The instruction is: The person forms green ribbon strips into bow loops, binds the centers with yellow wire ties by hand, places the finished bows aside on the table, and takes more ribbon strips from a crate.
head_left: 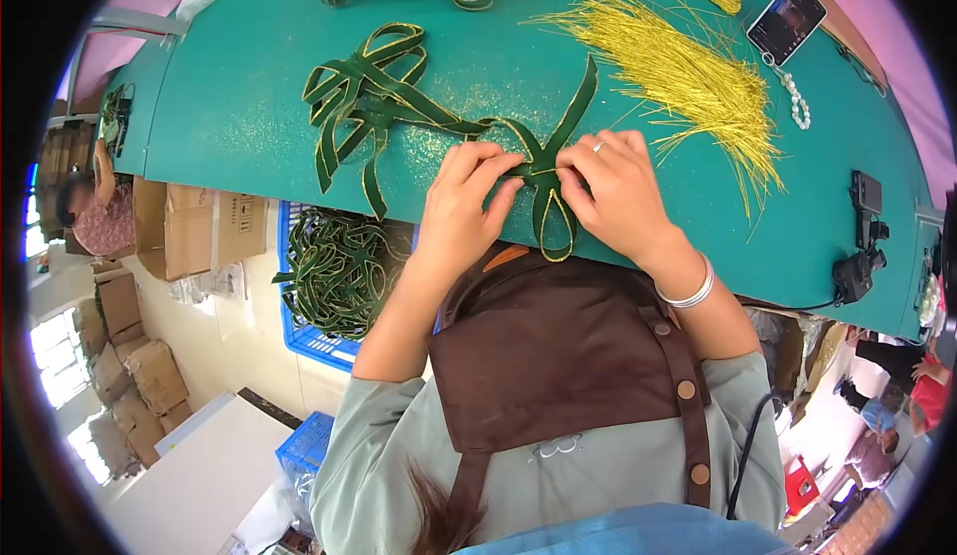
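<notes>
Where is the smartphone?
In the head view, the smartphone is upper right on the green table, right of the loose gold strands, with a beaded strap.

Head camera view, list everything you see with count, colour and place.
Table: one, green, across the top
Ribbon bow: one, green with gold edges, between the hands
Looped ribbons: several, green, gold-edged, left and far edge
Strands: many, gold, upper right
Phone: one, dark, far right
Beads: one string, white, beside phone
Devices: at least two, black, table's right
Crates: two, blue, lower left
Boxes: several, brown, left
Other people: several, mixed clothing, edges
Apron: one, brown, bottom centre
Bracelet: one, silver, right wrist
Left hand: one, bare, holding bow's left
Right hand: one, silver-ringed, holding bow's right
</notes>
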